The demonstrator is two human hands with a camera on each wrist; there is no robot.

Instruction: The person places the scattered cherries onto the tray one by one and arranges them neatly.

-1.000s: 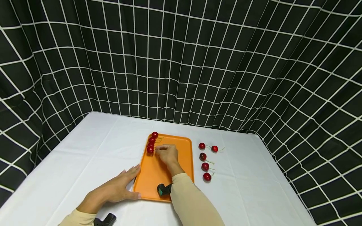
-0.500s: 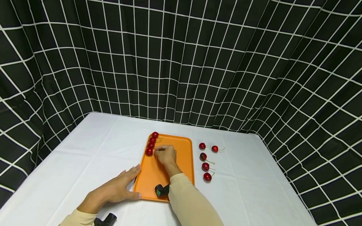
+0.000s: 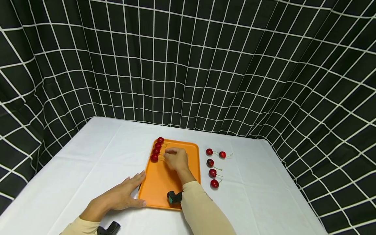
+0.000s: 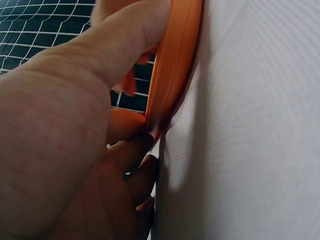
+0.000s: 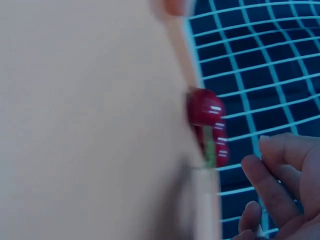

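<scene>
Head view, closest to the person: a left hand [image 3: 118,195] lies flat and spread, thumb on the near rim of an orange tray [image 3: 161,186] and fingertips against its left edge. A black wrist device [image 3: 108,228] pokes out from beneath the beige sleeve [image 3: 80,227] behind that hand. Another black device [image 3: 174,197] is on the right wrist, over the near part of the tray.

Ahead and to the right of the left hand, the right hand [image 3: 177,160] is above the tray, its fingers loosely bent; the wrist view shows them parted, with nothing pinched between them. Just left of those fingertips, four red cherries [image 3: 154,158] run in a line up the tray's left edge, their thin stems pointing toward the right hand.

Off to the right of that hand, clear of the tray, five loose cherries [image 3: 212,173] rest on the white-covered table [image 3: 258,195]: three in a rough line, then two side by side farther off. Beyond both hands hangs a black curtain [image 3: 173,65] with a white grid.
</scene>
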